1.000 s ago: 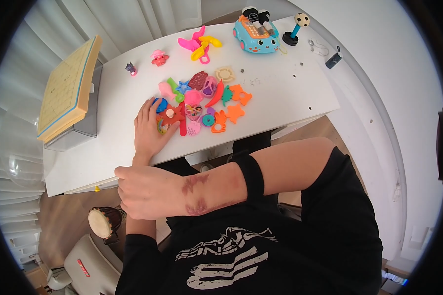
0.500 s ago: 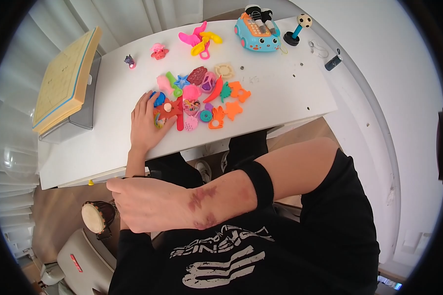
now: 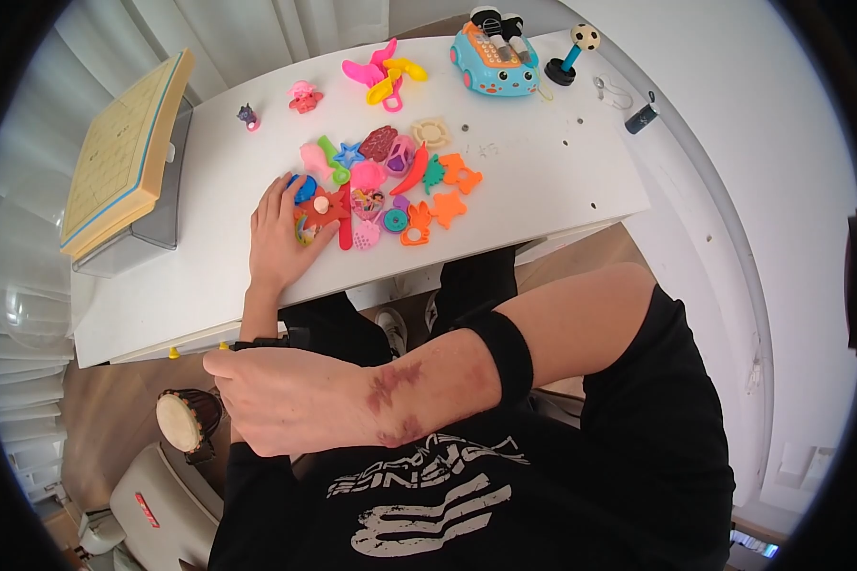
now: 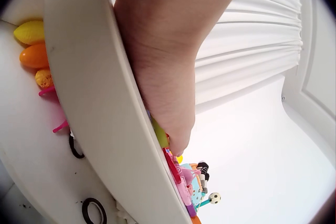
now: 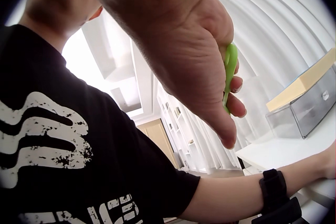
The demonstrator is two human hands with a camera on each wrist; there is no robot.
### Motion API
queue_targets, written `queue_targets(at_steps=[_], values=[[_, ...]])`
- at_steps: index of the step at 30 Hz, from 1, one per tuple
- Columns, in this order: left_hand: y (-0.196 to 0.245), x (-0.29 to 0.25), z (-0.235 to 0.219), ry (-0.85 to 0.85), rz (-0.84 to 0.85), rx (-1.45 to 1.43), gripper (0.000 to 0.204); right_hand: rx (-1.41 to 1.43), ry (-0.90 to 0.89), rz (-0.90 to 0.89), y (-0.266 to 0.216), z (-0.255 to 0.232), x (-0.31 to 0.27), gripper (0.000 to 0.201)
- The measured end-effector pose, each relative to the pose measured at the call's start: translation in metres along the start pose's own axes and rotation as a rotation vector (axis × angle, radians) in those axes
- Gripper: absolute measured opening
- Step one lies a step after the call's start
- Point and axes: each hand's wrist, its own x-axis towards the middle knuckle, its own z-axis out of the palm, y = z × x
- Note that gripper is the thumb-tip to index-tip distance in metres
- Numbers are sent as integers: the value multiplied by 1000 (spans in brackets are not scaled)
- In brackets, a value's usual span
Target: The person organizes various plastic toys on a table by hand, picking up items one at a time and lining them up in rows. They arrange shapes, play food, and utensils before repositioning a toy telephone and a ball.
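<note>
My left hand (image 3: 281, 233) rests at the left edge of a pile of plastic toys on the white table, its fingers spread beside a blue toy (image 3: 303, 187) and a reddish-brown star-shaped toy (image 3: 326, 211). In the left wrist view the hand's edge lies along the tabletop, close to a lime-green piece (image 4: 159, 133). Over my lap, left of the body, my right hand (image 3: 281, 398) is held in the air, back upward. In the right wrist view it grips a thin lime-green plastic piece (image 5: 230, 69) between thumb and fingers; its kind I cannot tell.
Orange cutters (image 3: 449, 209), a red pepper-shaped toy (image 3: 410, 171) and a blue star (image 3: 349, 155) lie in the pile. Behind stand a toy phone (image 3: 495, 67) and a football-topped stand (image 3: 562, 68). A boxed board (image 3: 129, 157) leans left; a drum (image 3: 187, 421) stands below.
Across the frames my right hand has shifted slightly down and left while the head view tilts a little. My left hand keeps its place beside the toys.
</note>
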Motion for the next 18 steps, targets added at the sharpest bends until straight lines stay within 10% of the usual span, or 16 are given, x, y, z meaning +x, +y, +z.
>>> queue_targets(at_steps=[12,14,18], values=[[-2,-1,2,0,4,0,83,238,151,73,11,35,22,12],[0,-1,1,10,16,-12,81,201,737,757,11,81,58,5],[7,0,0,60,25,-39,80,310,424,304,62,33,10,12]])
